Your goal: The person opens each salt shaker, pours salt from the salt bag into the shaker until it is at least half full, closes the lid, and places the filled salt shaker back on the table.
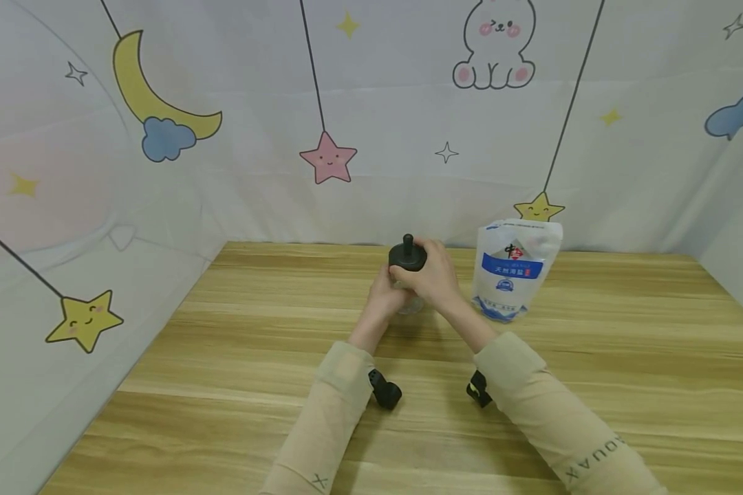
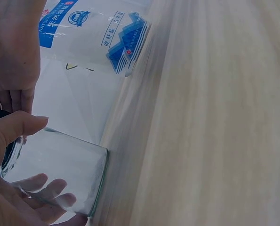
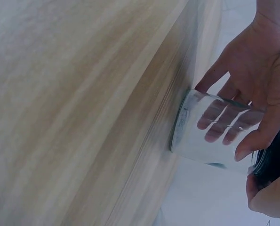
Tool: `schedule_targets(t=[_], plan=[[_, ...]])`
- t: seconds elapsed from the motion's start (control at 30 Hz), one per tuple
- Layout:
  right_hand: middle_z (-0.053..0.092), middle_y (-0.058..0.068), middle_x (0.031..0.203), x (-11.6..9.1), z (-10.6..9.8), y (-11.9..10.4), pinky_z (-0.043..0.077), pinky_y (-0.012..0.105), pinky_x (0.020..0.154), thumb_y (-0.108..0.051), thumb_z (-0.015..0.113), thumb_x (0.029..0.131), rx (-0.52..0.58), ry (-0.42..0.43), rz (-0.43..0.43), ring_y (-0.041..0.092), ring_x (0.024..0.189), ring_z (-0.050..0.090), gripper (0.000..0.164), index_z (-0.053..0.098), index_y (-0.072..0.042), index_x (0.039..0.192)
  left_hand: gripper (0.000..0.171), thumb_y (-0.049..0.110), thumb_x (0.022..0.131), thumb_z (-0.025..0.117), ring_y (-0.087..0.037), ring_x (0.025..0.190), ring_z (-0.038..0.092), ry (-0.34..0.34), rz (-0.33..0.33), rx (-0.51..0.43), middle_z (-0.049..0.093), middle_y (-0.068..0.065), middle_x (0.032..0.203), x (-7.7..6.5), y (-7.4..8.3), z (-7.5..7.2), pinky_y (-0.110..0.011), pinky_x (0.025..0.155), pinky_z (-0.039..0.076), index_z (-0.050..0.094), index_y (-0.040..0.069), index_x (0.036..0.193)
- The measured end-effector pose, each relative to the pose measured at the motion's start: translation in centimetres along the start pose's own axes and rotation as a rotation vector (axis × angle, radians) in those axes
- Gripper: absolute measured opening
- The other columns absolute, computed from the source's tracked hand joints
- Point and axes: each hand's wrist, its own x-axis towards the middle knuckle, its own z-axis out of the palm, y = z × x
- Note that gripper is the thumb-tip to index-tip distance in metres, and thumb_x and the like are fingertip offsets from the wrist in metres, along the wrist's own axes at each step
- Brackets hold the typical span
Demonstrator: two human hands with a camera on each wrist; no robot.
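Observation:
A clear glass jar with a black lid is upright near the back of the table, its base right at the wood. From the lid's top rises a short black knob. My left hand grips the glass body, thumb on the near side and fingers showing through the glass in the right wrist view. Round the lid's rim, my right hand holds with curled fingers and thumb. In the left wrist view the glass looks see-through, with no contents showing.
To the right of the jar stands a white and blue pouch labelled as natural sea salt. Behind the wood-grain table hangs a pale cloth printed with stars, a moon and a bear. Black wrist devices sit at both cuffs.

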Motion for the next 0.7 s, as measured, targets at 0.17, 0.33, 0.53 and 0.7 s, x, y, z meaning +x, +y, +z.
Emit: schedule_targets(t=[0.17, 0.33, 0.53, 0.7], plan=[[0.047, 0.02, 0.135, 0.15, -0.01, -0.03, 0.042, 0.051, 0.103, -0.03, 0.07, 0.083, -0.015, -0.007, -0.008, 0.037, 0.122, 0.047, 0.071, 0.041, 0.0, 0.141, 0.062, 0.01, 0.083, 0.068, -0.034, 0.144, 0.029, -0.002, 0.0, -0.001, 0.041, -0.013, 0.149, -0.01, 0.01, -0.07, -0.058, 0.117, 0.023, 0.041, 0.012, 0.138], [0.048, 0.021, 0.133, 0.18, -0.07, -0.12, 0.043, 0.051, 0.103, -0.029, 0.07, 0.083, -0.016, -0.015, -0.007, 0.037, 0.121, 0.048, 0.072, 0.04, 0.001, 0.142, 0.061, 0.01, 0.082, 0.069, -0.036, 0.144, 0.027, -0.004, 0.007, -0.005, 0.039, -0.014, 0.15, -0.02, 0.0, -0.1, -0.059, 0.117, 0.021, 0.042, 0.012, 0.137], [0.047, 0.021, 0.133, 0.23, -0.12, -0.16, 0.042, 0.052, 0.103, -0.026, 0.07, 0.082, -0.003, -0.027, -0.017, 0.037, 0.121, 0.047, 0.072, 0.039, 0.002, 0.142, 0.066, 0.01, 0.082, 0.069, -0.038, 0.145, 0.024, -0.018, 0.017, -0.023, 0.036, -0.015, 0.152, -0.06, -0.03, -0.13, -0.063, 0.116, 0.019, 0.039, 0.013, 0.14], [0.045, 0.021, 0.137, 0.37, -0.26, -0.24, 0.042, 0.051, 0.103, -0.024, 0.069, 0.082, 0.0, -0.049, -0.018, 0.037, 0.123, 0.047, 0.073, 0.037, 0.002, 0.143, 0.067, 0.012, 0.082, 0.07, -0.038, 0.144, 0.026, -0.017, 0.015, -0.019, 0.036, -0.015, 0.152, -0.1, -0.04, -0.12, -0.062, 0.115, 0.021, 0.039, 0.014, 0.141]])
